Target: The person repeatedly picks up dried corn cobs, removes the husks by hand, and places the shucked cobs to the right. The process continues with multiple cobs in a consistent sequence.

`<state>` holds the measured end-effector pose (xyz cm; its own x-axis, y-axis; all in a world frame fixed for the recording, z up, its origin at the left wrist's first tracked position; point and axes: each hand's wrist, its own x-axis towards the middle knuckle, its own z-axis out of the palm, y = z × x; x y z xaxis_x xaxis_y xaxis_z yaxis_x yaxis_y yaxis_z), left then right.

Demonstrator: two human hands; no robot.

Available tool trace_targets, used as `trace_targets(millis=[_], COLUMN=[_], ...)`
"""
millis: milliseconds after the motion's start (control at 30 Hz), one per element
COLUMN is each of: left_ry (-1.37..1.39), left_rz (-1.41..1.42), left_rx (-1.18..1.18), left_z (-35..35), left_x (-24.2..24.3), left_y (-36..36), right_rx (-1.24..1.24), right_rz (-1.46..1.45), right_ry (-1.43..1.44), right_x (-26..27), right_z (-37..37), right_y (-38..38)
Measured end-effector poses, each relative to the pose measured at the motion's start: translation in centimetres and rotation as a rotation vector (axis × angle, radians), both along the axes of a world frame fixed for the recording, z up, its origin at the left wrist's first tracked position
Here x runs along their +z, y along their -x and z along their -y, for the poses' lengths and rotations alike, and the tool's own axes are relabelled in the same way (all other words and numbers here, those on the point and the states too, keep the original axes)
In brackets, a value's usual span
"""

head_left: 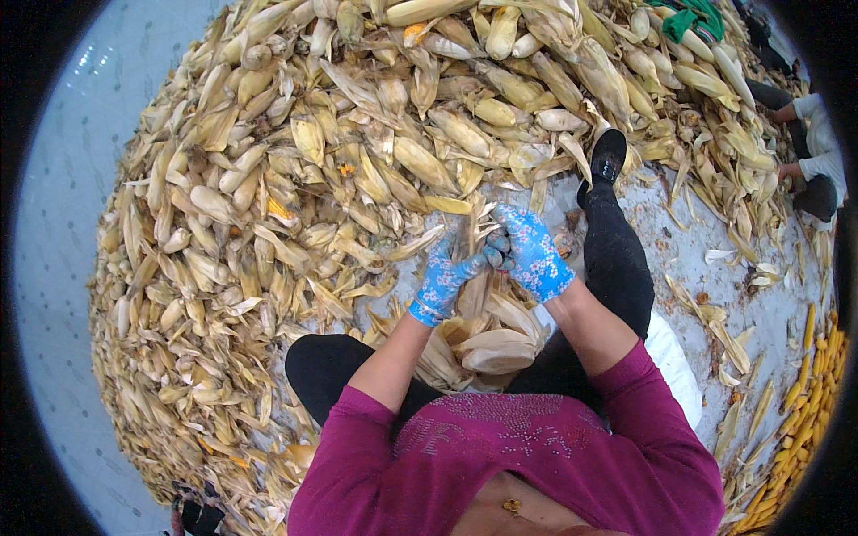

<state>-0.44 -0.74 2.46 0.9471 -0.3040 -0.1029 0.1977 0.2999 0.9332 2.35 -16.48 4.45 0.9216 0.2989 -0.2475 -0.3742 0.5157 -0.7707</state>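
Both my hands wear blue gloves with a flower print and meet in front of me, above my lap. My left hand (444,275) holds an ear of corn in dry husk (467,241) from the left, fingers around it. My right hand (529,251) is closed at the ear's other side, with its fingertips on the husk leaves near the tip. How much of the kernels is bare cannot be seen. Loose dry husks (499,352) lie in my lap below the hands.
A large heap of unhusked corn ears (308,134) spreads ahead and to the left. Husked yellow ears (804,429) are piled at the lower right. A green cloth (694,23) lies on the heap. A person in a light top (821,134) is at the right edge, another at the lower left.
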Motion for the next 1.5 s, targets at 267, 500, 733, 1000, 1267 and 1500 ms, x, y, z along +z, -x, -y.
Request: trace_targets(millis=[267,500,733,1000,1267,1500], left_ry=[0.294,0.096,-0.609,-0.412,0.434,0.429], left_rz=[-0.202,0.036,0.281,0.471,-0.305,-0.537], left_rx=[0.217,0.195,0.526,0.409,0.382,0.518], left_z=[-0.2,2.6,5.2,5.9,3.6,0.7], left_x=[-0.8,-1.5,-1.2,-2.9,-1.9,-4.3], left_y=[-1.2,-2.5,-5.6,-5.1,-7.7,-10.7], right_rx=[0.011,-0.456,-0.604,-0.69,-0.441,-0.554], right_rz=[0.256,0.774,0.362,0.273,0.418,0.004], right_ry=[0.453,0.736,0.564,0.306,0.548,-0.062], right_x=[0.5,0.0,-1.8,-2.3,-1.2,-0.2], right_z=[1.4,-1.0,-1.4,-1.0,0.4,1.0], right_y=[-0.6,-0.9,-1.9,-2.3,-1.9,-2.9])
